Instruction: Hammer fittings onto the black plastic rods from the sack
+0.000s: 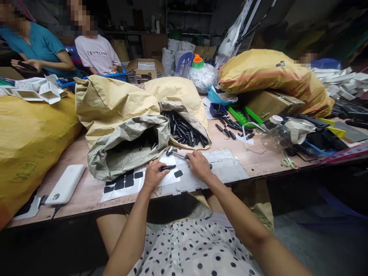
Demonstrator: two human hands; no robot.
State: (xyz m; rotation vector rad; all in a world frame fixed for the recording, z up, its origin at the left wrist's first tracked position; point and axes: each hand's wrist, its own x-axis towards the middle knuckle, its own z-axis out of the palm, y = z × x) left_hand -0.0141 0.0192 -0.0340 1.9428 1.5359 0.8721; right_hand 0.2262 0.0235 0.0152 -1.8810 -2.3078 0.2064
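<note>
My left hand (pixel 154 174) is closed around a black pen-shaped piece (pixel 168 168), which lies level and points right, just over the white sheet (pixel 129 191). In my right hand (pixel 199 165) is a small hammer (pixel 179 155); its head is at the left, above the piece, and its dark handle end shows past my palm. Beneath the hands lies a flat grey board (pixel 224 170). Black rounded-square pads (pixel 128 180) dot the sheet, and a single pad (pixel 178 174) is between my hands. Many similar black pieces (pixel 184 130) fill the open sack ahead.
A second tan sack (pixel 115 99) gapes open at front left. A white power bank (pixel 65 184) with a cable lies left. On the right are a green tray (pixel 244 115), loose black pieces (pixel 230 128), a clear jug (pixel 287 134) and scissors (pixel 289 163). Other people sit across the table.
</note>
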